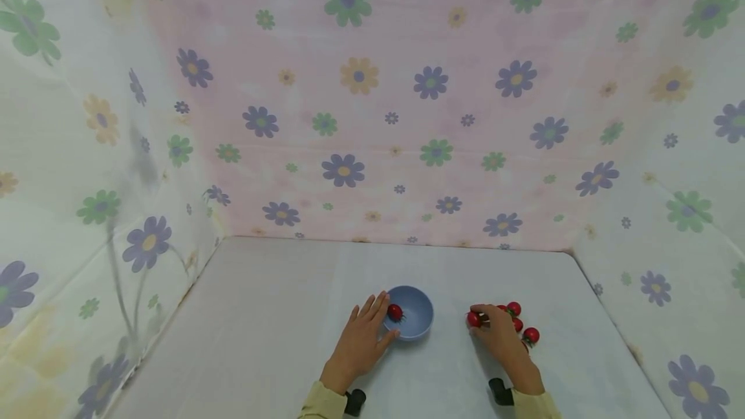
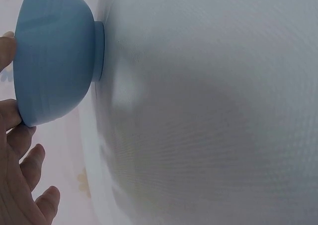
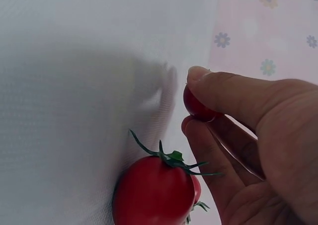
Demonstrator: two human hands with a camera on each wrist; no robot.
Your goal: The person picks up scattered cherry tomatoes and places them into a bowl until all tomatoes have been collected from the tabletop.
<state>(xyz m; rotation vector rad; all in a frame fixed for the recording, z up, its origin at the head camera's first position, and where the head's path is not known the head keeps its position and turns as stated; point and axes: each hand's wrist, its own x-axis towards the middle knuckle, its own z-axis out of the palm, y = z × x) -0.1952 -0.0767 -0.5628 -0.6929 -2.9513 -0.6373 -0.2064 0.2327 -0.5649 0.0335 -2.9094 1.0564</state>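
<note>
Left hand (image 1: 357,343): loosely spread, touching blue bowl (image 1: 420,310), its seven-to-nine o'clock. Right hand (image 1: 502,336): pinching red tomato (image 1: 474,319), bowl's three o'clock.

Both forearms slant over the tabletop (image 1: 262,328) from its near side toward the far edge. The left hand (image 1: 361,340) is back upward, fingers nearly straight toward the far edge, thumb spread toward the right edge. The right hand (image 1: 504,339), closer to the right edge, pinches between thumb and fingertips, angled leftward.
</note>
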